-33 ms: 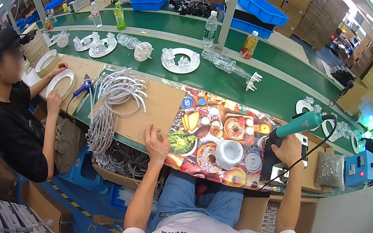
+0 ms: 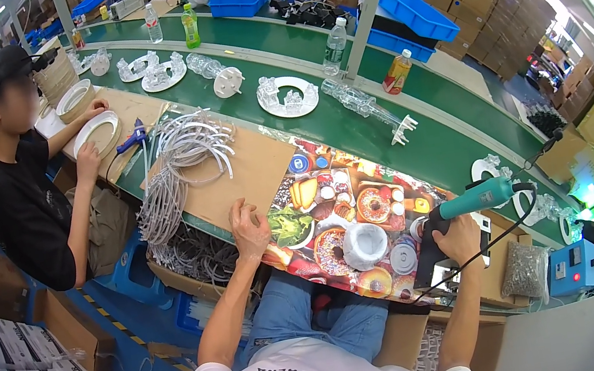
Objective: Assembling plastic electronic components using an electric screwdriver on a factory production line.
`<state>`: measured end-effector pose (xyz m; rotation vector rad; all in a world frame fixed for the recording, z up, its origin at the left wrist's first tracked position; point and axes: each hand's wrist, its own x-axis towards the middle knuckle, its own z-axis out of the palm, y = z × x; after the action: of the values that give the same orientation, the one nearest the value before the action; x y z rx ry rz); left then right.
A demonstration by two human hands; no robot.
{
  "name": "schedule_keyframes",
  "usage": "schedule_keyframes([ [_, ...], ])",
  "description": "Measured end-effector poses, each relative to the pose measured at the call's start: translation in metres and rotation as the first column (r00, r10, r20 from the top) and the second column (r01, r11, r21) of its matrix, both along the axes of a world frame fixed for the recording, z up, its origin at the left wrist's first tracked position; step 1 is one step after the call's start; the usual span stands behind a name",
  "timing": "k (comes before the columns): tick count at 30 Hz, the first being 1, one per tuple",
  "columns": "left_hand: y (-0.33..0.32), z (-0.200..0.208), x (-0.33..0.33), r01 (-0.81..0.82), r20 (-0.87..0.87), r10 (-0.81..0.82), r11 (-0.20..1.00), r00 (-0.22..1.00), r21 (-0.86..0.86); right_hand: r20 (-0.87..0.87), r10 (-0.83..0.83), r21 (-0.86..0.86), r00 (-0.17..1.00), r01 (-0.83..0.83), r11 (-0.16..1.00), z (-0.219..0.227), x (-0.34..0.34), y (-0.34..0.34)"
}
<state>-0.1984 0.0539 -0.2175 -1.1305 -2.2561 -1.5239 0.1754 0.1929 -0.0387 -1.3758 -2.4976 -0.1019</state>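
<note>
My left hand (image 2: 250, 229) rests at the near edge of a brown cardboard sheet (image 2: 262, 161), fingers loosely bent and apart, holding nothing. My right hand (image 2: 460, 237) is beside a black fixture (image 2: 431, 261) at the right, thumb toward the left. Just beyond it lies a teal electric screwdriver (image 2: 481, 196) with a black nose and a cable. Its body hides my right fingers, so I cannot tell whether they grip it. Between my hands, a white round bowl-like container (image 2: 363, 245) stands on a food-printed mat (image 2: 301, 259).
A bundle of clear tubes (image 2: 185, 153) lies left of the cardboard. White rings with clear parts (image 2: 288, 96) stand along the green conveyor (image 2: 237, 109), with several bottles. A co-worker (image 2: 28, 175) holds a white ring at the left. A bag of screws (image 2: 525, 271) and a blue control box (image 2: 574, 267) sit at the right.
</note>
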Motion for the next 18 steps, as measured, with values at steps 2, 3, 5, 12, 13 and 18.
schedule_keyframes([
  [2,-0.001,-0.001,0.0,-0.007,-0.006,0.007,1.0,1.0,-0.006,0.003,-0.019,-0.066,1.0,0.019,0.998,0.006,-0.003,-0.003],
  [3,-0.001,-0.002,0.0,-0.007,0.001,0.007,1.0,1.0,-0.006,0.01,-0.04,-0.131,0.999,0.041,0.991,0.008,-0.005,-0.004],
  [5,0.001,-0.002,0.001,-0.003,0.008,0.003,1.0,1.0,-0.004,0.008,-0.058,-0.139,0.998,0.059,0.989,0.01,-0.006,-0.005],
  [12,0.001,-0.001,0.0,-0.012,0.003,0.012,1.0,1.0,0.0,0.007,-0.062,-0.148,0.998,0.063,0.987,0.012,-0.008,-0.005],
  [13,0.001,0.0,0.0,-0.017,-0.005,0.017,1.0,1.0,0.0,0.006,-0.056,-0.148,0.998,0.056,0.987,0.008,-0.005,-0.003],
  [18,0.0,-0.001,0.0,-0.016,0.002,0.016,1.0,1.0,0.011,-0.007,0.001,-0.048,1.0,-0.002,0.999,0.0,-0.002,0.001],
])
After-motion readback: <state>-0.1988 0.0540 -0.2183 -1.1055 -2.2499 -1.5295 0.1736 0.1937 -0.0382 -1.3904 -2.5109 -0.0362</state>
